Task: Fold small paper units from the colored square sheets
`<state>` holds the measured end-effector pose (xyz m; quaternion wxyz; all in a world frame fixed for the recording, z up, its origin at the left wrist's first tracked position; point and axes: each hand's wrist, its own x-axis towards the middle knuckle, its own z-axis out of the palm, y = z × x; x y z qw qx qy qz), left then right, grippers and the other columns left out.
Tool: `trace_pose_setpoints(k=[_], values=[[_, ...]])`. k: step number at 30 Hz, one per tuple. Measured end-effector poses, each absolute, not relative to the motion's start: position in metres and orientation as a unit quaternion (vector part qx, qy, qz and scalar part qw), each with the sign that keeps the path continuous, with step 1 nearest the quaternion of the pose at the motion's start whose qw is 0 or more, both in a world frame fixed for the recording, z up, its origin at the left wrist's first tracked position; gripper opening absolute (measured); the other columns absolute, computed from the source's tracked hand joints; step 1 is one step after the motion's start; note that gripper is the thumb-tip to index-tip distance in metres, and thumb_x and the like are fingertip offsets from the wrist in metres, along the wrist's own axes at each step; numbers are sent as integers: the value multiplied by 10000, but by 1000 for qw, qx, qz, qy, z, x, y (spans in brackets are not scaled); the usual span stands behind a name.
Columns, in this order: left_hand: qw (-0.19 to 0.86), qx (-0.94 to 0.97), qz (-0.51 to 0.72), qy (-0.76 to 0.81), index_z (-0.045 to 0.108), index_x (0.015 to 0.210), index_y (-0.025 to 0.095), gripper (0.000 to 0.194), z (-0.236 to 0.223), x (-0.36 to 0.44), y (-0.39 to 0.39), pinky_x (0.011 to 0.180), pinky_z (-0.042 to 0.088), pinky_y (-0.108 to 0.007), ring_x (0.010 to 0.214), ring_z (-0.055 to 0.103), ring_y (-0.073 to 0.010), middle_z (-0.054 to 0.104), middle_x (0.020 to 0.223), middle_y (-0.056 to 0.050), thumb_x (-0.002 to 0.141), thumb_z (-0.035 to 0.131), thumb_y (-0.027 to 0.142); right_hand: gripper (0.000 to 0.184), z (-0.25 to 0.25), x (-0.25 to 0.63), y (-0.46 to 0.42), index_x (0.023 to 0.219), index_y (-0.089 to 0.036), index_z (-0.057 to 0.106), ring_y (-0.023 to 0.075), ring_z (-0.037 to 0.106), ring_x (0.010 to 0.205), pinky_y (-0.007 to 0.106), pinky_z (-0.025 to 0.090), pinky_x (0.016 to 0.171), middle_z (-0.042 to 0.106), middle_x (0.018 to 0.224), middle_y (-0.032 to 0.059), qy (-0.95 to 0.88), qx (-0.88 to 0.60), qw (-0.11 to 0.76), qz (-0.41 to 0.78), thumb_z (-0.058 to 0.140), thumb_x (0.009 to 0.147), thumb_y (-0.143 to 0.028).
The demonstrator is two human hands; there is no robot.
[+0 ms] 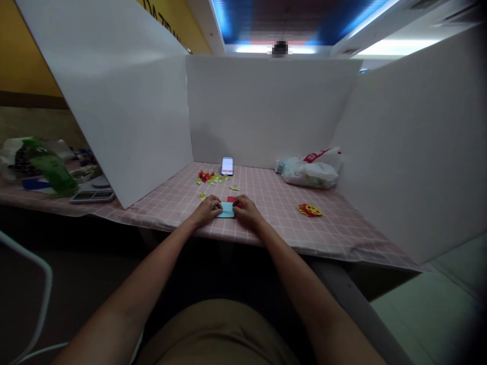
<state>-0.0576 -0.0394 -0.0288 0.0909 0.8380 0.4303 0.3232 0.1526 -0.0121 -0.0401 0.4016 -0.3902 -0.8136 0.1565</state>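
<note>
A light blue sheet of paper [227, 210] lies near the front edge of the table, between my two hands. My left hand [208, 209] grips its left side with bent fingers. At its right side, my right hand [246, 210] has its fingers curled onto the paper. A piece of red paper [231, 198] shows just behind the blue sheet, partly covered. Small yellow-green folded paper pieces [235, 187] lie beyond my hands, and one sits right by my left hand. Next to them is a heap of red-orange folded pieces [206, 176].
A phone [227, 166] stands upright at the back. Yellow and red paper cutouts [309, 210] lie to the right, a white plastic bag [310, 172] behind them. White panels [272, 111] enclose the table [266, 177]. Outside on the left are a green bottle [53, 170] and a scale [93, 196].
</note>
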Motion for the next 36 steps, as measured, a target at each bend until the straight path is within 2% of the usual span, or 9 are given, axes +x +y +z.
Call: trace_pose_setpoints(k=[10, 18, 22, 26, 31, 36], values=[[88, 839, 324, 429, 705, 806, 164, 116, -29, -58, -40, 933, 481, -371, 970, 599, -208, 625, 1025, -92, 822, 592, 142, 211, -41, 153, -8, 709, -163, 640, 191, 569, 883, 311, 449, 854, 620, 895, 61, -802, -400, 410, 169, 504, 648, -14], [85, 838, 320, 433, 701, 805, 166, 124, -29, -58, -41, 945, 475, -377, 969, 599, -206, 626, 1024, -87, 826, 581, 148, 241, -41, 152, -10, 802, -168, 698, 195, 591, 972, 336, 462, 917, 636, 1008, 79, -810, -383, 408, 174, 526, 703, -30], [81, 833, 320, 444, 703, 921, 163, 148, -29, -58, -39, 957, 470, -391, 999, 594, -223, 630, 1034, -93, 811, 604, 165, 243, -41, 152, -10, 949, -164, 705, 222, 582, 1056, 372, 451, 968, 630, 1103, 105, -821, -376, 393, 174, 619, 732, -96], [78, 825, 321, 459, 683, 1074, 178, 289, -30, -59, -37, 994, 444, -417, 1060, 578, -247, 634, 1080, -91, 787, 649, 197, 243, -41, 152, -11, 958, -164, 703, 232, 577, 1083, 389, 445, 981, 615, 1157, 116, -834, -370, 370, 176, 672, 721, -119], [86, 819, 319, 469, 705, 994, 164, 219, -30, -59, -36, 949, 467, -402, 998, 597, -243, 642, 1021, -89, 790, 654, 226, 216, -40, 152, -14, 947, -152, 682, 211, 582, 1030, 371, 452, 950, 612, 1130, 116, -836, -373, 361, 176, 661, 736, -112], [98, 818, 328, 463, 707, 904, 155, 139, -30, -59, -37, 899, 488, -361, 954, 608, -220, 631, 993, -87, 794, 627, 181, 153, -38, 152, -16, 900, -160, 653, 193, 576, 940, 354, 456, 895, 618, 1039, 83, -835, -377, 360, 174, 648, 749, -133]])
